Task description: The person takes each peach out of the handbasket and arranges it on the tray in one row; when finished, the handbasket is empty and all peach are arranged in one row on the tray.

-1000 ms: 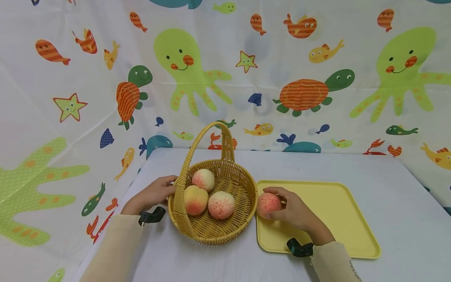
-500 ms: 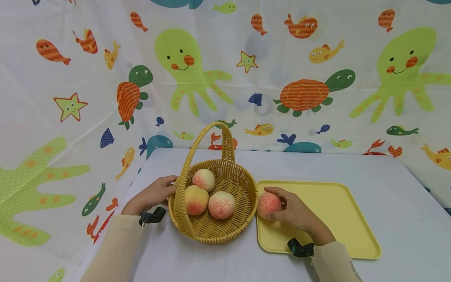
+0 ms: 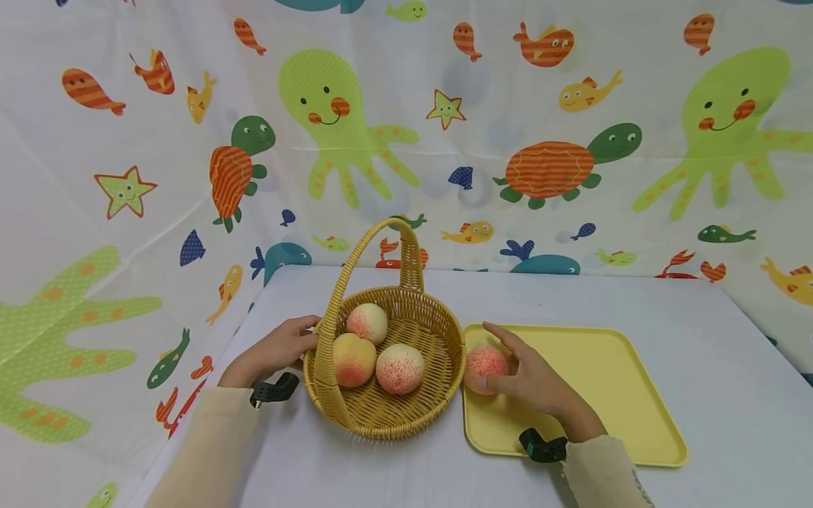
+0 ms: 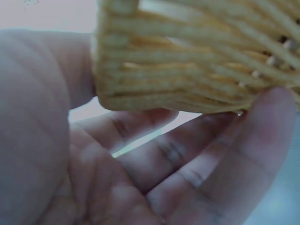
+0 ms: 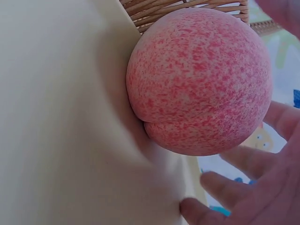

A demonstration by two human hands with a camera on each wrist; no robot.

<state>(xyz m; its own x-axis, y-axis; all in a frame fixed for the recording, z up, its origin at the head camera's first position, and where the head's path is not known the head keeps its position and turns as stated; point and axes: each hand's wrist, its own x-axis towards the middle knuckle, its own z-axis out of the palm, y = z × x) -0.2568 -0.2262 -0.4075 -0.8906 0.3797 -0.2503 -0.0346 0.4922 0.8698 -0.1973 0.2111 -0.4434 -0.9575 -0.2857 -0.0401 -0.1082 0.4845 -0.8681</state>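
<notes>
A round wicker basket (image 3: 438,331) with a tall arched handle stands on the white-covered table. Inside it are a yellow-orange peach (image 3: 354,361) and two pale, red-speckled peaches, one at the back (image 3: 367,323) and one at the front (image 3: 400,370). My left hand (image 3: 279,349) grips the basket's left side; the left wrist view shows its fingers curled beneath the woven edge. A pinkish-red peach (image 5: 199,84) sits on the left edge of a yellow tray (image 3: 591,395), next to the basket. My right hand (image 3: 540,381) is spread around this peach, fingers loosened, thumb in front of it.
The tray lies right of the basket, close against it. Behind the table (image 3: 686,310) hangs a white cloth (image 3: 394,63) printed with sea animals, which also covers the left side. A black wrist device (image 3: 541,447) sits on each arm.
My right hand's fingers have lifted and opened away from the pinkish-red peach, which stays in place on the tray. The left hand and the basket have not moved.
</notes>
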